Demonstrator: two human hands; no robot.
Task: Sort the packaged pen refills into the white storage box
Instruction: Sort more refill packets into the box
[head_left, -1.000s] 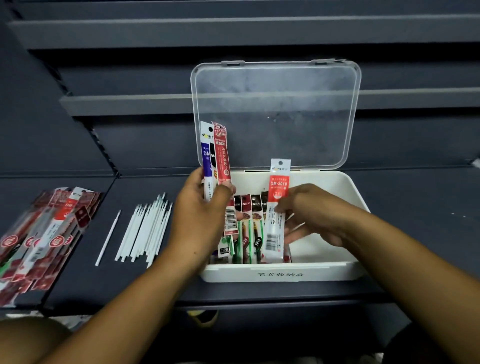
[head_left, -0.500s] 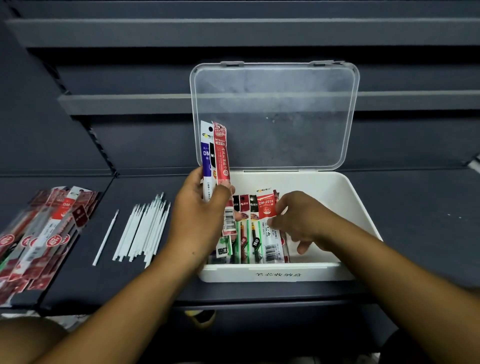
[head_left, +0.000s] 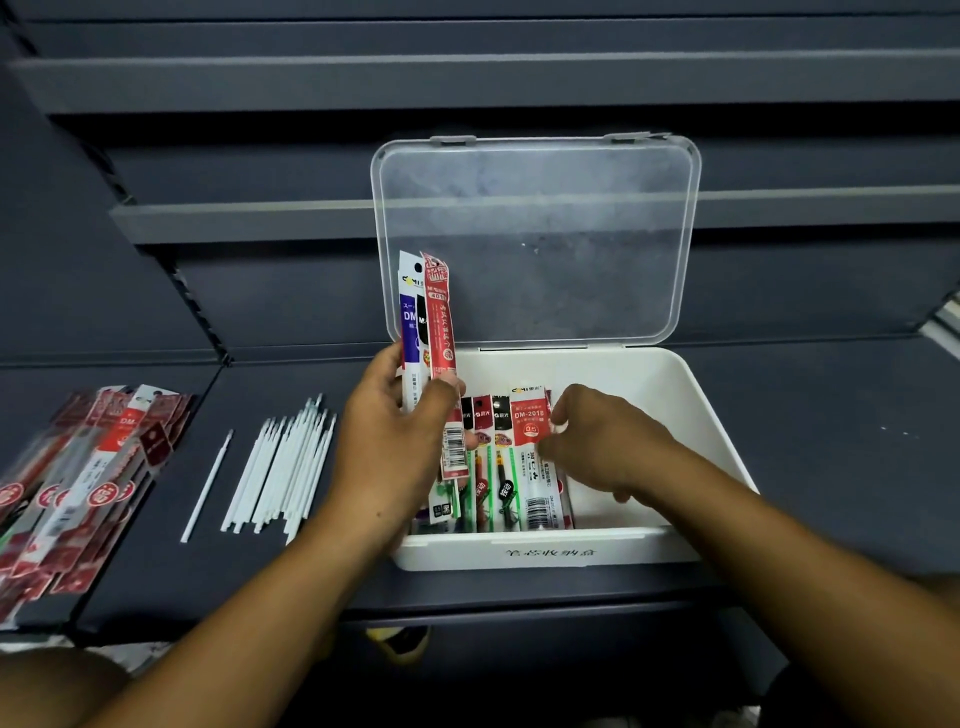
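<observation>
Far left, pile of refill packs (head_left: 88, 483): blurred, print unreadable, cut off by the frame edge. Lower ends of held packs (head_left: 431, 322) hidden behind left hand (head_left: 389, 452), likewise near-left corner of white storage box (head_left: 649, 379). Right edge of DM-2018 pack (head_left: 527, 421) covered by right hand (head_left: 597, 441). Box-front lettering (head_left: 550, 553) too faint to read.

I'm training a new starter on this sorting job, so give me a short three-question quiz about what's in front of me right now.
1. True or false: the lid is shut.
2. What does the left hand hold? A: packs, upright. B: the lid. C: nothing.
3. Fill in: the right hand pinches the DM-2018 pack, which sits in the ___.
Key: 1 false; 2 A; 3 box.
</observation>
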